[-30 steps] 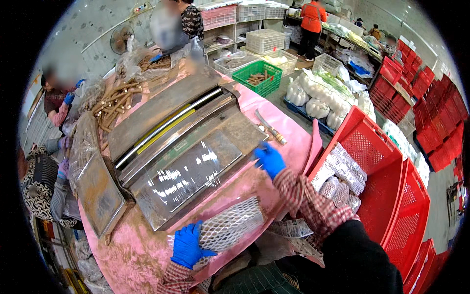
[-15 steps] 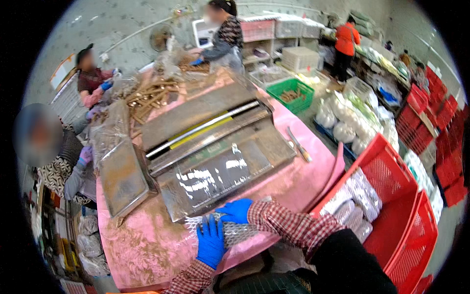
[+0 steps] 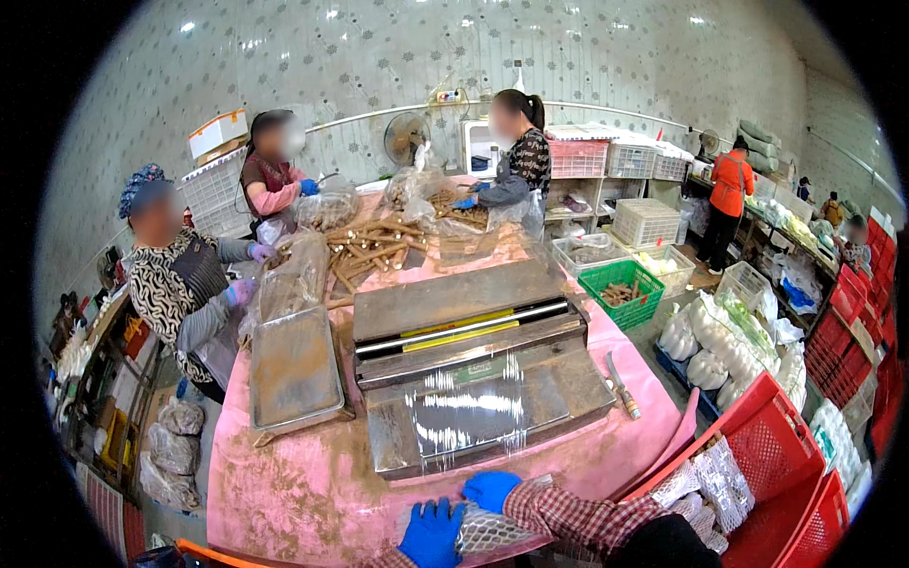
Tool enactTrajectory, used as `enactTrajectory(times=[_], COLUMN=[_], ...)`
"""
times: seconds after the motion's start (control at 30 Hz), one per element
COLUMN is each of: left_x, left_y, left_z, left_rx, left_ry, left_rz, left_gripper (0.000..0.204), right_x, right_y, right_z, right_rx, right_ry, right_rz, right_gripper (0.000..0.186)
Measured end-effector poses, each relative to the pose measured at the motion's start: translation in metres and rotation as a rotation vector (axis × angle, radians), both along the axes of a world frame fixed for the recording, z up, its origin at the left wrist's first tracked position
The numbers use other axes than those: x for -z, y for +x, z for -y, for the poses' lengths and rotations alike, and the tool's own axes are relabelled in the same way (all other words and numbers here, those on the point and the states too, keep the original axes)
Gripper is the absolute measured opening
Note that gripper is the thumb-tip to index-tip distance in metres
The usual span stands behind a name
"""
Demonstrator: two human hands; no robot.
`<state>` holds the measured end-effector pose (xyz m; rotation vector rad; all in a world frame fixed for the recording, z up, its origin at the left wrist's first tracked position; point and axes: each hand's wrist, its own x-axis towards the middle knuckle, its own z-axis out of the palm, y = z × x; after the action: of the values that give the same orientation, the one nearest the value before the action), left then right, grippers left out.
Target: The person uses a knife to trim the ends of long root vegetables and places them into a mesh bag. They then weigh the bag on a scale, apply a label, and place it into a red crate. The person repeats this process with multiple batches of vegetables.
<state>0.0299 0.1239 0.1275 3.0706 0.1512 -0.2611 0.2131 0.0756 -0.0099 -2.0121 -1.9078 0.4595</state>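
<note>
At the near edge of the pink-covered table lies a white foam net sleeve (image 3: 494,532), with clear film around it; what it wraps cannot be made out. My left hand (image 3: 433,533), in a blue glove, rests on the sleeve's left end with its fingers stretched out. Bent over the sleeve's far side is my right hand (image 3: 491,490), also blue-gloved, its fingertips partly hidden. Just beyond both hands stands a metal wrapping machine (image 3: 388,431), clear film shining across its front plate.
A metal tray (image 3: 295,369) stands left of the machine, and a knife (image 3: 622,386) lies to its right. Brown roots (image 3: 374,248) are heaped at the far side, where several co-workers handle them. A red crate (image 3: 757,445) with net-wrapped packs is at my right.
The view has tilted up and turned left, so the table and my hands sit lower and further right in the picture. Both hands stay at the foam net sleeve.
</note>
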Motion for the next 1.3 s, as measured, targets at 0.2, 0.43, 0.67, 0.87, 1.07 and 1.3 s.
enactTrajectory(times=[0.2,0.43,0.67,0.87,1.07,1.3], left_x=[0.033,0.034,0.039,0.010,-0.029,-0.017], left_y=[0.021,0.052,0.019,-0.080,-0.179,-0.122], left_z=[-0.022,-0.063,-0.063,-0.081,-0.084,-0.082], left_rx=[0.025,0.208,0.208,-0.178,-0.744,-0.506], left_ry=[-0.017,-0.439,-0.880,-1.145,-1.456,-1.214], left_rz=[0.034,-0.178,-0.346,-0.223,0.220,0.764], left_gripper=[0.083,0.083,0.081,0.081,0.082,0.086], right_x=[-0.067,-0.052,-0.001,-0.013,-0.101,-0.144], right_y=[-0.004,0.010,0.016,0.020,-0.030,-0.117], right_z=[-0.008,-0.039,-0.034,-0.020,-0.011,-0.050], right_rx=[0.147,-0.071,0.032,0.094,-0.079,-0.230], right_ry=[-0.270,-0.437,-0.515,-0.509,-0.192,0.344], right_rz=[0.173,0.365,0.174,0.048,-0.572,-0.898], right_gripper=[0.033,0.025,0.043,0.050,0.041,0.079])
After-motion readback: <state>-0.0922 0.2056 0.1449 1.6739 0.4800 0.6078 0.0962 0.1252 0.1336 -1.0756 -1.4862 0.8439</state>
